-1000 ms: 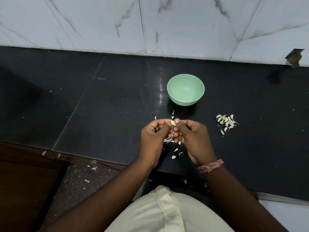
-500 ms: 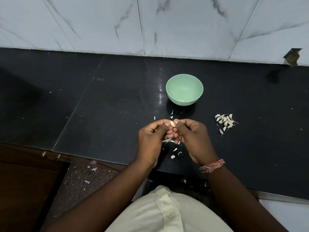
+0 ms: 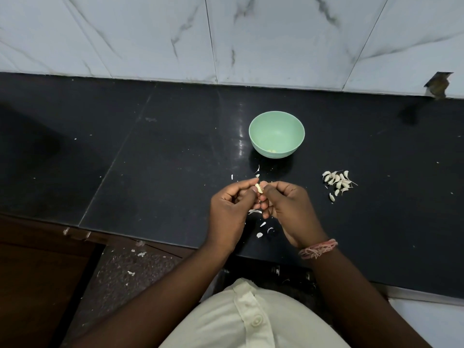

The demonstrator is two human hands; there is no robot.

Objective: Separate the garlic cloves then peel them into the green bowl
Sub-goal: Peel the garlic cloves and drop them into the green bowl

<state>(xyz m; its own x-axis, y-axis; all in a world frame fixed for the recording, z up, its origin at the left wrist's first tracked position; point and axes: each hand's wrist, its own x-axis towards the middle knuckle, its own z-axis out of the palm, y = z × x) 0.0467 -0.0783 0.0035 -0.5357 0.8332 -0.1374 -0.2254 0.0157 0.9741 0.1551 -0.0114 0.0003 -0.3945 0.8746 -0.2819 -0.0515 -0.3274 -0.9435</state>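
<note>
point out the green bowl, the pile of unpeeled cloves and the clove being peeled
green bowl (image 3: 276, 136): head view, bare inner wall.
pile of unpeeled cloves (image 3: 337, 182): head view, middle of the heap.
clove being peeled (image 3: 259, 188): head view, pale tip showing between the fingertips.

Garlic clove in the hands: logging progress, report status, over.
Left hand and right hand both pinch one small pale garlic clove. Pale green round bowl beyond holds few peeled bits. Pile of unpeeled white cloves waits right. Nothing in the way.

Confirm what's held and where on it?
One garlic clove, pinched between the fingertips of the left hand and right hand; which part of it cannot be told.
</note>
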